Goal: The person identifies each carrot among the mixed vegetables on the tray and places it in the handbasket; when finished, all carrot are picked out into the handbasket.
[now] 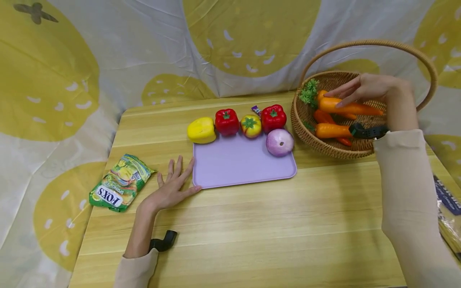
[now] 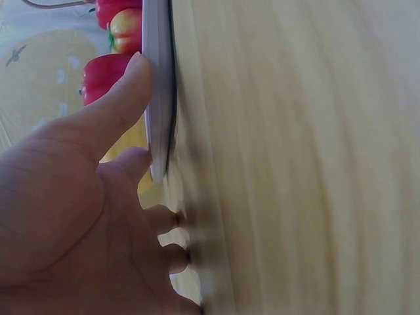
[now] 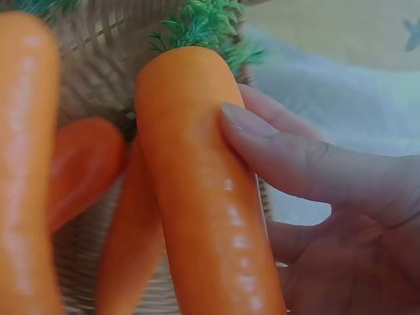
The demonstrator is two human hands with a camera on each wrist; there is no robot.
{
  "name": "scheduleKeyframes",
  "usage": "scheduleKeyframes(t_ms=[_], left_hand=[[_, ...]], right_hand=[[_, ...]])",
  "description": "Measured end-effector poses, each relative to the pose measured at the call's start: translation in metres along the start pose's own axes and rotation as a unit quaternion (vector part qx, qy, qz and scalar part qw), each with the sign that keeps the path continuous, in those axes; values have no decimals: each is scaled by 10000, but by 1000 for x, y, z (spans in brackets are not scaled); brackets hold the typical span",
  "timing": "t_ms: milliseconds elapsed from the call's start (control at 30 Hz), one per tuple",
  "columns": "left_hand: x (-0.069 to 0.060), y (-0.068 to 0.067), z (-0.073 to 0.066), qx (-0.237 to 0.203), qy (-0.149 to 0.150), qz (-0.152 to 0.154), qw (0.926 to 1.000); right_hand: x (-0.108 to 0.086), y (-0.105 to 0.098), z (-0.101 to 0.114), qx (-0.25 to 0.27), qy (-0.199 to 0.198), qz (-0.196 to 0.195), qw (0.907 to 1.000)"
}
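Observation:
My right hand (image 1: 374, 87) is over the wicker basket (image 1: 302, 128) and pinches an orange carrot (image 1: 329, 105) with green leafy tops; in the right wrist view the thumb lies along the carrot (image 3: 203, 170) near its top. Another carrot (image 1: 331, 130) and some red-orange peppers (image 1: 324, 117) lie in the basket below. My left hand (image 1: 169, 194) is spread at the near left corner of the lilac tray (image 1: 241, 164), thumb and forefinger touching its edge. Along the tray's far side are a yellow pepper (image 1: 201, 130), two red peppers (image 1: 227, 122), a yellow-red tomato (image 1: 251, 126) and a purple onion (image 1: 279, 142).
A green Fox's candy bag (image 1: 122, 183) lies left of my left hand. Behind the tomato is a small purple wrapper (image 1: 256, 110). At the right edge sits a clear package with a dark label (image 1: 448, 200). The basket's tall handle (image 1: 371, 42) arches over it.

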State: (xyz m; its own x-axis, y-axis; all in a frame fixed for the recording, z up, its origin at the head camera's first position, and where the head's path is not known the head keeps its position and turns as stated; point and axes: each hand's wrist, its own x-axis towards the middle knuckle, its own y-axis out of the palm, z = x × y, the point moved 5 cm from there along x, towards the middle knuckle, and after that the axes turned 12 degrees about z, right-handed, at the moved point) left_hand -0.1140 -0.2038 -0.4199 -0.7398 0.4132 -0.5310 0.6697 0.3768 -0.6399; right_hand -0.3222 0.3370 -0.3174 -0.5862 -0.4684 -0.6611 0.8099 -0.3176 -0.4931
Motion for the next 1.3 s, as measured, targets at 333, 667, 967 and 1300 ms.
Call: scheduleKeyframes(t_ms=[333,667,967,1300], left_hand=[[2,-1,-2,30,33,16,10000],[0,-2,-1,6,16,20,10000],[-4,-1,-1,-2,-8,48,10000],[-10,1,2,-41,-62,7,10000]], right_hand=[[13,12,-20,76,-80,438,9990],[17,20,-21,369,-11,531,9979],[19,24,-17,336,-18,638,9974],[22,25,-14,234,-61,556,9982]])
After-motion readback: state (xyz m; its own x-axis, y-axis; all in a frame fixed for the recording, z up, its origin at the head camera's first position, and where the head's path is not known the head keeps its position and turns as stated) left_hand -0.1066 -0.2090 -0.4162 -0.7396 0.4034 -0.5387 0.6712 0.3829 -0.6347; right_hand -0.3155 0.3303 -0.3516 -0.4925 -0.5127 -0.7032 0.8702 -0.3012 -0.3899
